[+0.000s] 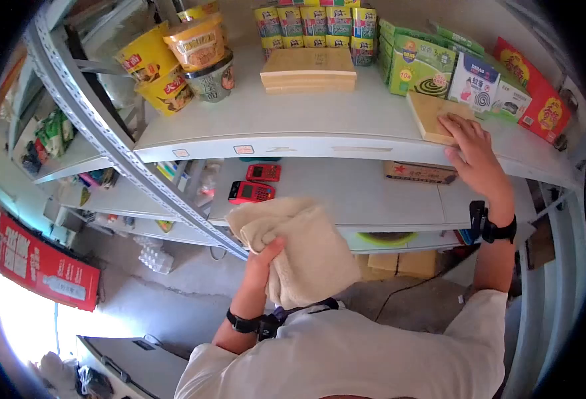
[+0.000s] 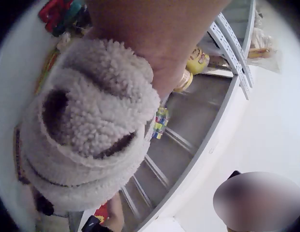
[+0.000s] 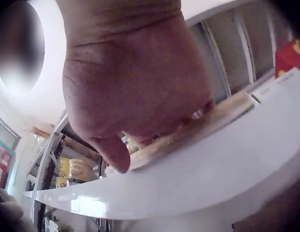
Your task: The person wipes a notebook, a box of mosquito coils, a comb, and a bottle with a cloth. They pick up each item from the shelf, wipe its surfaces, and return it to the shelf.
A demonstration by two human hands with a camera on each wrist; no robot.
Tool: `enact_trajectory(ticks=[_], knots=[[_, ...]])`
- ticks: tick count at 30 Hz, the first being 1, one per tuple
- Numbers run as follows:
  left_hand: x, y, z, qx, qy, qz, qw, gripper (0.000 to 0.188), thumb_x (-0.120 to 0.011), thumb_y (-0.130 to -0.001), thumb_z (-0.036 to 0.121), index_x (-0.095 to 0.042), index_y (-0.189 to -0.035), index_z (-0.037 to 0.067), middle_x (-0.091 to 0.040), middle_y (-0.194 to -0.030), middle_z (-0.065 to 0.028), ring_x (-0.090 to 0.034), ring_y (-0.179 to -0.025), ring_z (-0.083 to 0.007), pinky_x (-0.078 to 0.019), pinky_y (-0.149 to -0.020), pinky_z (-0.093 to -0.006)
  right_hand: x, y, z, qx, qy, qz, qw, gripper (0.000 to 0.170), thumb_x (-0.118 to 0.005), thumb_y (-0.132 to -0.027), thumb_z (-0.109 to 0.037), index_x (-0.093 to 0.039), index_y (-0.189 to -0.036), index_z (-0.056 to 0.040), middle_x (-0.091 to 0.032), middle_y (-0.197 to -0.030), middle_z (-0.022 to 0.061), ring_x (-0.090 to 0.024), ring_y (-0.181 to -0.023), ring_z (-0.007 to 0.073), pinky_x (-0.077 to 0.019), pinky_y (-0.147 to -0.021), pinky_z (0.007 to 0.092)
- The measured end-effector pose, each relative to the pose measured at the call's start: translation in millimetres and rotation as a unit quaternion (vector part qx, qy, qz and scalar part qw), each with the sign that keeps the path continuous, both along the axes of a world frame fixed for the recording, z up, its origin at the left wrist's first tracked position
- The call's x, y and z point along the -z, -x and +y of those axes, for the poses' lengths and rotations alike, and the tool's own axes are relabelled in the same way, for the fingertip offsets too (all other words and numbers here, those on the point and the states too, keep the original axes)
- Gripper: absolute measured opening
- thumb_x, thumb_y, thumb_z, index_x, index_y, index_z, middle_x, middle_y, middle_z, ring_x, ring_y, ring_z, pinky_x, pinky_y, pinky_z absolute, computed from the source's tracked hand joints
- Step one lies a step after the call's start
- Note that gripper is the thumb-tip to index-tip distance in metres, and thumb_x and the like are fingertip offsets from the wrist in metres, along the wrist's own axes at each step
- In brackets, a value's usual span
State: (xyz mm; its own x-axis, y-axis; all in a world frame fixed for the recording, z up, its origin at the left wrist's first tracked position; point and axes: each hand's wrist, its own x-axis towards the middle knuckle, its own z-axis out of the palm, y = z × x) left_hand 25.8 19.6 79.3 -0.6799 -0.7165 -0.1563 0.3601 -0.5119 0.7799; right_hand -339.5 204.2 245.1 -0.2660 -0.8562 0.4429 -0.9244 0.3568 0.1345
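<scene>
My left hand point(image 1: 261, 269) grips a folded beige towel point(image 1: 316, 246), thumb on top, in front of the shelves. In the left wrist view the towel's fluffy folds point(image 2: 101, 106) hide the fingers. On the top shelf, toward the right, my right hand point(image 1: 472, 149) rests on a flat tan pack point(image 1: 432, 116), its fingers laid over the top near the right end. From the right wrist, the thumb point(image 3: 116, 154) hangs down by the front side of the pack point(image 3: 188, 133).
Mosquito coil boxes point(image 1: 422, 66) and a red box point(image 1: 539, 106) stand behind the pack. A similar tan stack point(image 1: 309, 70) sits mid-shelf before several colourful cans point(image 1: 314, 26). Instant noodle tubs point(image 1: 196, 46) are at left. Two red card terminals point(image 1: 253, 191) lie one shelf down.
</scene>
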Motion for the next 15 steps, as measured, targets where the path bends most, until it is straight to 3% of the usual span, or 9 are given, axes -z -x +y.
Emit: enact_trajectory(ticks=[4,7,10,13,15], knots=[[16,-30,-36,-0.013,-0.012,0.023,1.0,0.055,-0.065,-0.086,0.014,-0.043,-0.135,0.001,-0.055,-0.128,-0.0123,-0.055,-0.116,-0.0251,-0.0459,-0.099,-0.038,-15,-31,-46,-0.02,0.015,-0.061,0.998,0.053,-0.061,-0.092,-0.026,-0.044,-0.14,-0.0103,-0.049,-0.136,0.0184,-0.046,-0.122,0.0349,-0.0365,-0.103,0.0434],[18,-52,-63,-0.009,-0.008,0.027,1.0,0.054,-0.065,-0.087,0.015,-0.044,-0.135,0.001,-0.056,-0.127,-0.0123,-0.056,-0.116,-0.0256,-0.0457,-0.099,-0.0381,-39,-85,-116,-0.137,0.032,-0.023,0.99,0.055,-0.06,-0.092,-0.029,-0.042,-0.14,-0.0076,-0.05,-0.134,0.0211,-0.047,-0.122,0.0375,-0.0379,-0.104,0.0429],[3,-77,-83,0.011,-0.009,0.032,0.999,0.054,-0.065,-0.087,0.014,-0.044,-0.135,0.001,-0.056,-0.127,-0.0121,-0.056,-0.116,-0.0258,-0.0456,-0.099,-0.0383,-44,-106,-191,-0.162,0.037,-0.04,0.985,0.056,-0.061,-0.092,-0.025,-0.04,-0.142,-0.0078,-0.046,-0.14,0.0191,-0.041,-0.131,0.0356,-0.0353,-0.108,0.0402],[12,-102,-109,0.008,-0.005,0.02,1.0,0.053,-0.065,-0.088,0.014,-0.044,-0.135,0.001,-0.056,-0.126,-0.0117,-0.056,-0.115,-0.0249,-0.0456,-0.099,-0.0381,-37,-85,-252,-0.095,-0.036,0.033,0.994,0.061,-0.064,-0.09,-0.027,-0.04,-0.142,-0.008,-0.048,-0.139,0.0191,-0.044,-0.129,0.0358,-0.0381,-0.106,0.0393],[20,-116,-124,0.008,-0.009,0.015,1.0,0.052,-0.064,-0.088,0.012,-0.044,-0.134,0.0,-0.056,-0.126,-0.0116,-0.056,-0.115,-0.0246,-0.0457,-0.099,-0.0379,-39,-81,-275,-0.045,-0.092,0.01,0.995,0.064,-0.066,-0.087,-0.028,-0.041,-0.141,-0.0071,-0.051,-0.134,0.021,-0.051,-0.121,0.0376,-0.0426,-0.101,0.0408]])
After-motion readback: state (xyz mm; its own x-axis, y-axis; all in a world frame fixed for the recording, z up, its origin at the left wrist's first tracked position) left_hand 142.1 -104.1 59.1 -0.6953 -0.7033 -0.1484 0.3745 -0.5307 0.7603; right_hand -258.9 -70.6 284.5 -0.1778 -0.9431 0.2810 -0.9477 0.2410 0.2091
